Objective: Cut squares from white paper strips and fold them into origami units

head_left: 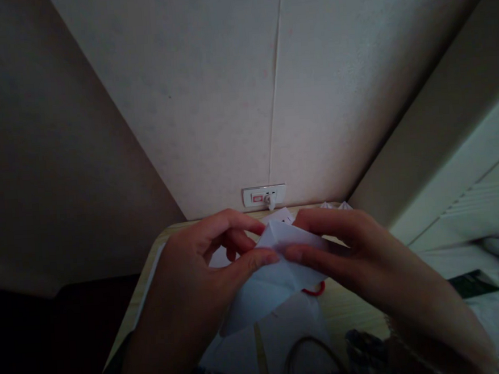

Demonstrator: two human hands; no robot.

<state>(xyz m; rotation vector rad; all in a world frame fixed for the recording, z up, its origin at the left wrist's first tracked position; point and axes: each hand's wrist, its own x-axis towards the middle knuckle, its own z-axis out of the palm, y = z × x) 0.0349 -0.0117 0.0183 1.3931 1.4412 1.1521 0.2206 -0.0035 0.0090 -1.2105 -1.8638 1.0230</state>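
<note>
A folded piece of white paper (pixel 276 270) is held up in front of me, over a light wooden table (pixel 347 308). My left hand (pixel 195 270) pinches its left side, thumb and fingers closed on a fold. My right hand (pixel 352 248) grips its right side, thumb pressed against the paper close to the left thumb. The paper's lower flap hangs down towards me.
More white paper sheets (pixel 294 343) lie on the table below the hands, with a small red ring-like thing (pixel 314 290) partly hidden. A wall socket (pixel 264 196) sits on the wall behind. White furniture (pixel 467 194) stands at the right. The room is dim.
</note>
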